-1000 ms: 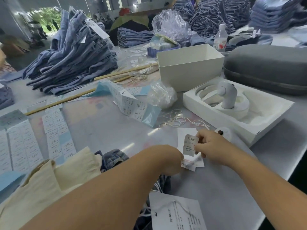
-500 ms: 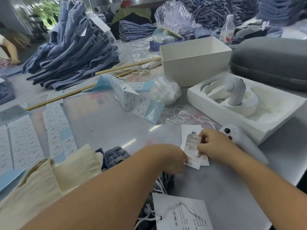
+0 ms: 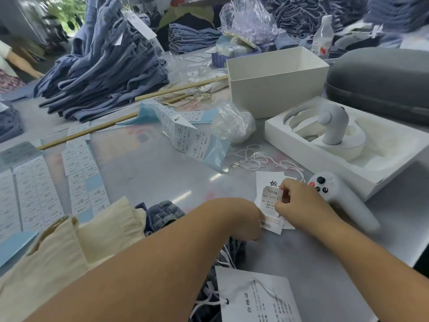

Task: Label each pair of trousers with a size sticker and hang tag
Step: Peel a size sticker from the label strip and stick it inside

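Your right hand (image 3: 301, 205) pinches the size sticker (image 3: 272, 196) between thumb and forefinger, holding it over the hang tag (image 3: 267, 180) that lies flat on the tabletop near its right edge, just beside the white controller (image 3: 341, 196). Your left hand (image 3: 241, 219) is curled down onto the lower end of that tag; it looks to be pinning or pinching the card there, but its fingertips are hidden under the knuckles, so whether it really grasps the tag cannot be told.

The sticker reads as thin, light and floppy, and probably tacky on its underside (it will likely cling to skin as readily as to card). Hold it by one edge only, as you do now, so the printed face stays free and you can lay it down from one side to the other. The tag is stiffer card but light enough to slide on the smooth tabletop, so keep it held flat by a margin clear of where the sticker goes.

The trousers (image 3: 162, 212) for this job sit bunched at the near edge, partly under your left forearm, soft and heavy enough to stay put. A second tag (image 3: 255, 296) with its string lies at the near edge. The sticker sheets (image 3: 79, 177) are spread toward the left edge, and loose strings (image 3: 253, 159) lie beyond the tag you are working on.
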{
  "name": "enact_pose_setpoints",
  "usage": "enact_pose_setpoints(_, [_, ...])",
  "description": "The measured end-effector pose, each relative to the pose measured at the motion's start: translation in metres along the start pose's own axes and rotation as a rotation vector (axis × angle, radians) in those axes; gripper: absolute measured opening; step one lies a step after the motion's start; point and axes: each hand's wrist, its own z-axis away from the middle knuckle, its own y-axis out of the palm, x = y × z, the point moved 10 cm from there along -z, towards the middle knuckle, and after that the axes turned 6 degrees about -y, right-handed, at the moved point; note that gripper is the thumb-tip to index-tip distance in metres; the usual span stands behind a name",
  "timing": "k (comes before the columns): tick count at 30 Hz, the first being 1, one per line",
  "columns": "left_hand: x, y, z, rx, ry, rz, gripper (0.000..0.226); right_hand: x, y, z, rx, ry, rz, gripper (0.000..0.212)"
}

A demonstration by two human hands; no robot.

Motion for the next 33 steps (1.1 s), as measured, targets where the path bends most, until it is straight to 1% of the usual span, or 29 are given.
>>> enact_pose_setpoints(5, [-0.002, -0.001, 0.002, -0.006, 0.009, -0.044, 0.053, 0.001, 0.001, -0.002, 0.0, -0.017, 0.031, 0.02])
enact_pose_setpoints(10, [-0.002, -0.001, 0.002, -0.017, 0.004, -0.067, 0.046, 0.002, 0.001, -0.001, -0.039, -0.022, 0.059, 0.021])
enact_pose_setpoints(13, [-0.002, 0.0, 0.002, -0.022, 0.0, -0.055, 0.047, 0.0, 0.0, 0.001, -0.02, 0.013, 0.141, 0.023])
enact_pose_setpoints(17, [-0.002, 0.0, 0.001, -0.027, -0.002, -0.048, 0.047, -0.006, -0.007, 0.002, -0.014, 0.078, 0.275, 0.034])
enact_pose_setpoints(20, [-0.001, 0.002, 0.0, -0.012, -0.01, -0.05, 0.048, -0.001, -0.008, 0.002, -0.027, 0.071, 0.405, 0.044])
enact_pose_setpoints(23, [-0.002, 0.002, 0.0, -0.018, -0.009, -0.053, 0.048, -0.001, -0.014, 0.001, -0.056, 0.102, 0.426, 0.064])
enact_pose_setpoints(24, [-0.002, 0.002, 0.001, -0.019, -0.007, -0.057, 0.047, -0.001, -0.014, 0.001, -0.059, 0.099, 0.432, 0.067])
enact_pose_setpoints(26, [-0.003, 0.002, 0.001, -0.016, -0.006, -0.061, 0.046, 0.004, -0.011, 0.0, -0.09, 0.053, 0.459, 0.064])
enact_pose_setpoints(29, [-0.002, 0.001, 0.002, -0.025, 0.0, -0.049, 0.045, 0.014, -0.007, 0.002, -0.17, -0.015, 0.457, 0.044])
enact_pose_setpoints(31, [-0.002, 0.0, 0.003, -0.031, 0.005, -0.034, 0.045, 0.022, -0.004, 0.002, -0.199, -0.055, 0.518, 0.031])
enact_pose_setpoints(33, [-0.002, 0.001, 0.002, -0.038, 0.013, -0.028, 0.045, 0.036, 0.002, 0.007, -0.223, -0.163, 0.607, 0.015])
